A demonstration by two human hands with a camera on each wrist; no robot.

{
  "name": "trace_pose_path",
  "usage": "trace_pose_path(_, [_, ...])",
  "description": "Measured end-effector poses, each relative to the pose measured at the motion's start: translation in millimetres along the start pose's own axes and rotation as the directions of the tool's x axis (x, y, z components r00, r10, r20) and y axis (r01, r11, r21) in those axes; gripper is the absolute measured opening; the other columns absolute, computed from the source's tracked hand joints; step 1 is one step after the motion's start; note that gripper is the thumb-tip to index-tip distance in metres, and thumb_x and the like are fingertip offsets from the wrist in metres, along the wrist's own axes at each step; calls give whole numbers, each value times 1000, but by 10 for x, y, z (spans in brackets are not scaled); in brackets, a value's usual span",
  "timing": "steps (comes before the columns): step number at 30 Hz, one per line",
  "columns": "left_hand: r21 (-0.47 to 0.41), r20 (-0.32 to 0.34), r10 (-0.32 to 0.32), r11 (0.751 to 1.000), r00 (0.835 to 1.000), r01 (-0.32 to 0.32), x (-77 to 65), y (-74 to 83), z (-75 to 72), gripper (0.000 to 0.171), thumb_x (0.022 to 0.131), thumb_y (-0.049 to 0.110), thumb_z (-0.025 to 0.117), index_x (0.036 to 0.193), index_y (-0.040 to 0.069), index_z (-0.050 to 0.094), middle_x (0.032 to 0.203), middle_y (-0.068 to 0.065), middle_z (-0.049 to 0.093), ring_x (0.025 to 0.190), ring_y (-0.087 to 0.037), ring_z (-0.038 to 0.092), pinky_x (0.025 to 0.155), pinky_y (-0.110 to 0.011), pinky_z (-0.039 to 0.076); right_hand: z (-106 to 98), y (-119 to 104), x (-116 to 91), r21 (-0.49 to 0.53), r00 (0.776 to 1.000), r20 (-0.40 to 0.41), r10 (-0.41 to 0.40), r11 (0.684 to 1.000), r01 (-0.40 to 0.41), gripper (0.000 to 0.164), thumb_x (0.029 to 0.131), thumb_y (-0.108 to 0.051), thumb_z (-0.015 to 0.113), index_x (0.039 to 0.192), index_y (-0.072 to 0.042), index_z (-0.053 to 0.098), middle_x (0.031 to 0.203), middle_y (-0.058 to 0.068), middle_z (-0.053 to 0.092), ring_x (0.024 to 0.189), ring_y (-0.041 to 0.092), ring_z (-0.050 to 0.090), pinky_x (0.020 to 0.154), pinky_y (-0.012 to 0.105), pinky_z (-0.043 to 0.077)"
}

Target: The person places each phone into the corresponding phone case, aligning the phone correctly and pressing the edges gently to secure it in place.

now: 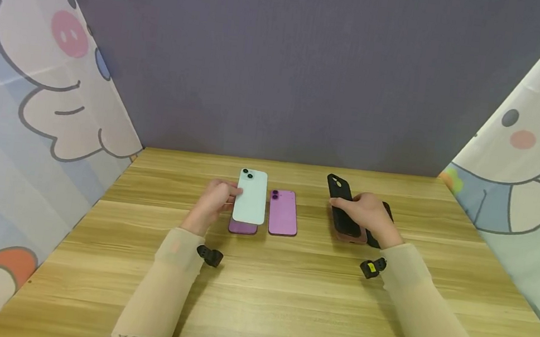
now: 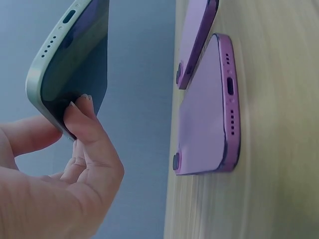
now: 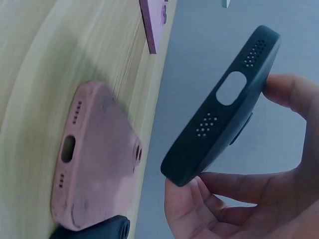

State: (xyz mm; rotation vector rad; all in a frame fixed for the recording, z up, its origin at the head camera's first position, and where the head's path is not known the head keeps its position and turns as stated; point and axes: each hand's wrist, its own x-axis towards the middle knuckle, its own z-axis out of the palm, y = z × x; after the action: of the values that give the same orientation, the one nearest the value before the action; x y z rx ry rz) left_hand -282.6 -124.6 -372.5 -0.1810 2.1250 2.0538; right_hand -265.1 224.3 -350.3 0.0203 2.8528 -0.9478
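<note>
The left hand (image 1: pixel 216 195) pinches a pale mint, rectangular phone (image 1: pixel 251 200) at its edge; the right hand (image 1: pixel 370 210) grips a black, round-cornered phone case (image 1: pixel 344 221) — both things raised above the light wood-grain table (image 1: pixel 283 305). On its surface lie two flat purple phones (image 1: pixel 283 213), a dull pink phone case (image 3: pixel 104 159) and a second black case (image 1: pixel 373 239) — behind stands a dark grey upright panel (image 1: pixel 293 64), flanked by pale cartoon-printed sheets (image 1: pixel 535 111)

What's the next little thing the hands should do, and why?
I'd probably bring the pale phone and the black case closer together. The left hand holds the phone, bare, and the right hand holds the case, which looks empty; both are lifted but apart.
</note>
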Motion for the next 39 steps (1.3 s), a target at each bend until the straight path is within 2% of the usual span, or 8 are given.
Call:
trace_pose_path(6, [-4, 13, 14, 1000, 1000, -14, -37, 13, 31, 35, 90, 5, 55, 121, -9, 50, 81, -7, 62, 67, -14, 59, 71, -33, 50, 36, -56, -26, 47, 1000, -17, -8, 999, 9, 61, 81, -66, 58, 80, -6, 57, 65, 2, 46, 60, 20, 44, 54, 30, 38])
trace_pose_path(9, [-12, 23, 21, 1000, 1000, -20, -57, 23, 48, 35, 90, 5, 55, 121, -9, 50, 83, -8, 62, 68, -15, 59, 72, -34, 50, 46, -98, -49, 68, 1000, -14, -4, 998, 5, 62, 81, -68, 57, 81, -6, 58, 67, 4, 47, 62, 20, 44, 56, 31, 37])
trace_pose_path(14, [-44, 25, 33, 999, 999, -32, -63, 29, 74, 30, 90, 5, 55, 117, -9, 52, 77, -6, 61, 66, -15, 58, 68, -31, 50, 59, -152, -80, 100, 1000, 10, 5, 995, -6, 75, 78, -73, 55, 105, -3, 63, 99, 15, 61, 82, 26, 55, 68, 35, 45])
trace_pose_path(19, [-47, 32, 53, 998, 998, -51, -82, 50, 86, 29, 90, 6, 55, 116, -8, 54, 78, -6, 60, 65, -14, 56, 67, -30, 49, 72, -185, -102, 113, 1000, 19, 5, 994, -7, 93, 78, -74, 54, 131, 1, 50, 130, 23, 51, 113, 36, 52, 88, 49, 46])
trace_pose_path(22, [-51, 39, 59, 997, 998, -57, -90, 74, 99, 30, 90, 6, 55, 117, -8, 54, 80, -7, 61, 66, -14, 57, 69, -30, 49, 88, -204, -108, 122, 1000, 17, 1, 993, -3, 94, 79, -73, 54, 134, 3, 46, 135, 24, 47, 119, 38, 49, 94, 52, 43])
trace_pose_path(29, [-81, 66, 57, 995, 996, -52, -110, 122, 162, 32, 90, 5, 55, 118, -10, 55, 86, -9, 63, 71, -16, 60, 77, -37, 49, 134, -265, -108, 195, 999, 46, 10, 981, -19, 97, 78, -72, 57, 139, 1, 40, 140, 21, 42, 123, 36, 45, 93, 51, 46])
trace_pose_path(36, [-105, 52, 54, 993, 997, -49, -108, 158, 237, 33, 89, 4, 56, 118, -10, 52, 85, -9, 62, 71, -16, 59, 77, -37, 49, 143, -326, -141, 341, 991, 114, 74, 934, -109, 104, 74, -72, 61, 147, -5, 30, 148, 16, 31, 130, 34, 37, 76, 51, 54])
trace_pose_path(39, [-117, 52, 59, 992, 997, -52, -112, 172, 271, 32, 89, 4, 56, 118, -10, 51, 86, -9, 60, 71, -16, 58, 76, -36, 49, 144, -342, -155, 372, 988, 126, 86, 919, -128, 106, 73, -72, 63, 148, -6, 26, 151, 15, 27, 133, 34, 34, 76, 53, 54])
